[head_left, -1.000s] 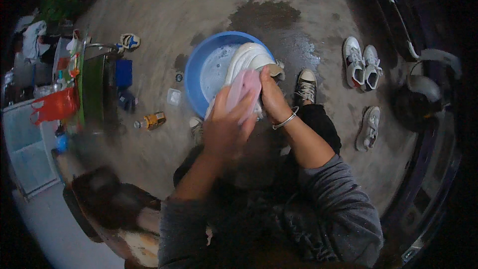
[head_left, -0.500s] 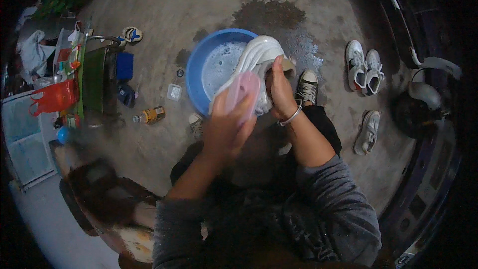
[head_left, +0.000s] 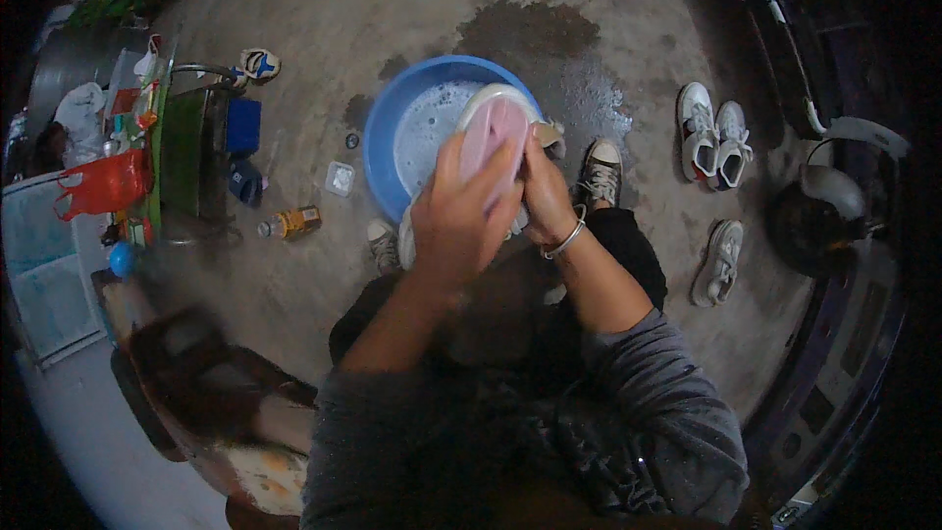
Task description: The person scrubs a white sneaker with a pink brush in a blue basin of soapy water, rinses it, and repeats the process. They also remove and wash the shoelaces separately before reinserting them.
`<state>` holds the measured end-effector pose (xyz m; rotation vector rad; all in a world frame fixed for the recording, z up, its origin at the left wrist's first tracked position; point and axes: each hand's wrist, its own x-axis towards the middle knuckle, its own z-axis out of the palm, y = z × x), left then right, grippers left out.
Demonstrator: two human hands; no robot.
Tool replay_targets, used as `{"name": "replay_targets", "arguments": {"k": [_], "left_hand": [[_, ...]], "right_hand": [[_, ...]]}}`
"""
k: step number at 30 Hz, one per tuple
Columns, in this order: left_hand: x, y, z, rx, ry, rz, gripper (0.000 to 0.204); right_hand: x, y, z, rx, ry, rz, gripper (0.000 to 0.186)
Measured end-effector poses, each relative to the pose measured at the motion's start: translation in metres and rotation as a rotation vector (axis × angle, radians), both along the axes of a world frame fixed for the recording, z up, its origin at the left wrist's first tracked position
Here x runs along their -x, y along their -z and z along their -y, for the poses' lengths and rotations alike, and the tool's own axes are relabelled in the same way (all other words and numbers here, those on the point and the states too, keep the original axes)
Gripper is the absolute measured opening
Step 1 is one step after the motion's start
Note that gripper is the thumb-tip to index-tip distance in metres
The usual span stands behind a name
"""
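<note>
A white shoe (head_left: 494,121) with a pink sole is held sole-up over a blue basin (head_left: 390,128) of foamy water on the concrete floor. My left hand (head_left: 459,221) grips the shoe from the near side, fingers spread over the pink sole. My right hand (head_left: 546,194), with a metal bangle on its wrist, presses against the shoe's right side and is closed around a tan brush (head_left: 552,130) whose end sticks out by the basin's rim.
A pair of white sneakers (head_left: 711,132) and a single shoe (head_left: 722,260) lie to the right. My black-and-white sneakered foot (head_left: 601,169) rests beside the basin. Left of it are a bottle (head_left: 290,223), a small square tub (head_left: 340,178), a green crate (head_left: 183,162) and a red bag (head_left: 103,184).
The shoe has tipped so more of its pink sole faces up, and both hands have shifted slightly along it over the basin.
</note>
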<state>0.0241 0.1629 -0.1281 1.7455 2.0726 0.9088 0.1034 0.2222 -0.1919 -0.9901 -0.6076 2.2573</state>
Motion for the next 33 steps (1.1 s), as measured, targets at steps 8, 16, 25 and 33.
{"name": "replay_targets", "arguments": {"k": [8, 16, 25, 33], "left_hand": [[-0.015, -0.01, 0.025, 0.089, 0.153, -0.029, 0.043], [-0.002, -0.002, -0.03, -0.011, 0.0, -0.045, 0.042], [-0.02, -0.006, 0.029, -0.071, 0.192, -0.044, 0.043], [-0.007, -0.005, -0.037, 0.058, 0.039, -0.079, 0.043]], "right_hand": [[-0.013, -0.009, -0.02, 0.059, 0.054, 0.019, 0.072], [-0.009, -0.005, -0.001, -0.225, -0.053, 0.007, 0.065], [-0.014, 0.015, -0.015, -0.123, 0.108, -0.004, 0.065], [-0.021, 0.013, -0.01, -0.041, -0.038, -0.002, 0.072]]}}
